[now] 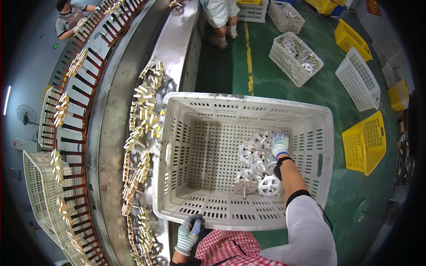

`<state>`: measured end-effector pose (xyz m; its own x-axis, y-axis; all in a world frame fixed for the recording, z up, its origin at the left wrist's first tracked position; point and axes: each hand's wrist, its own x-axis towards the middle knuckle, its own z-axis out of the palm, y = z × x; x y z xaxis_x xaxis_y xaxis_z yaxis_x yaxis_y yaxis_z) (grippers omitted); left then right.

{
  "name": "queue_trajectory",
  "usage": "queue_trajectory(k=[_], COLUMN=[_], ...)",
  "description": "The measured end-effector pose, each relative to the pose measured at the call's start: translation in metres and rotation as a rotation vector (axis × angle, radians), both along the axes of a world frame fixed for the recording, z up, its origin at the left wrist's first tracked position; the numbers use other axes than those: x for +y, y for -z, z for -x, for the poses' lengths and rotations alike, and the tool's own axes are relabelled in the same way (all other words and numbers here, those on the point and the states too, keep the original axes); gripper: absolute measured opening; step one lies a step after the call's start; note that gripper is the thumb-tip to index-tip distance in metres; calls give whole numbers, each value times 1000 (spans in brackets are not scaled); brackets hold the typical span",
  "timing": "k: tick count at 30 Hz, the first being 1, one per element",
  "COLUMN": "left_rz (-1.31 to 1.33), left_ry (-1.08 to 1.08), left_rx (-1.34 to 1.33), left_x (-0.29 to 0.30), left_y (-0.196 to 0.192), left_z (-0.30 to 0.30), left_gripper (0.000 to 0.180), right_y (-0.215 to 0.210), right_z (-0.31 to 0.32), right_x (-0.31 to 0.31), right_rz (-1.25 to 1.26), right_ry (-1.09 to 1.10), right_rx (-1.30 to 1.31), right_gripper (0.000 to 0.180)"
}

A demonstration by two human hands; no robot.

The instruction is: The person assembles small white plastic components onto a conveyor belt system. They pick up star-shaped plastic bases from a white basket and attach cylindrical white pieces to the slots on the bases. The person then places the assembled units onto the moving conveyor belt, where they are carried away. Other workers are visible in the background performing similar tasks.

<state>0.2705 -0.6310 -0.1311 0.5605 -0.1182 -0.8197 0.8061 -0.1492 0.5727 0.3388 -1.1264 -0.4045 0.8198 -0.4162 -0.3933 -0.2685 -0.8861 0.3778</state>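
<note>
One large crate (177, 146), off-white plastic, rectangular, with slotted walls and a perforated floor; it sits right of the curved metal bench (113, 133).
Roughly seven wheel-shaped parts (255, 164), white, spoked, some with short stems, heaped in the crate's right half on the floor.
Right hand (279, 144), in a speckled knit glove, fingers curled down onto the far wheel-shaped parts; whether it pinches one cannot be told.
Left hand (190, 232), same glove, fingers closed over the crate's near rim at its left corner.
Many brass-coloured fittings (144, 119), angular, hung in a row along the bench edge.
Floor (310, 88), green, painted.
Three white baskets (295, 57), lattice-walled, far right, one holding white parts.
Five or so yellow baskets (364, 142), same lattice, right.
</note>
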Motion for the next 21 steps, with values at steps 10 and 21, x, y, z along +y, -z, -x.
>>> queue_trajectory(k=[10, 21], left_rz=[-55, 67], left_ry=[-26, 127], left_rx=[-104, 3], left_x=[1, 33], left_y=[-6, 20], left_z=[-19, -8], left_gripper=[35, 43], right_y=[79, 44], right_z=[-11, 40], right_x=[-46, -32], right_rz=[121, -1526], right_ry=[-130, 1682], right_rx=[25, -1022], right_gripper=[21, 54])
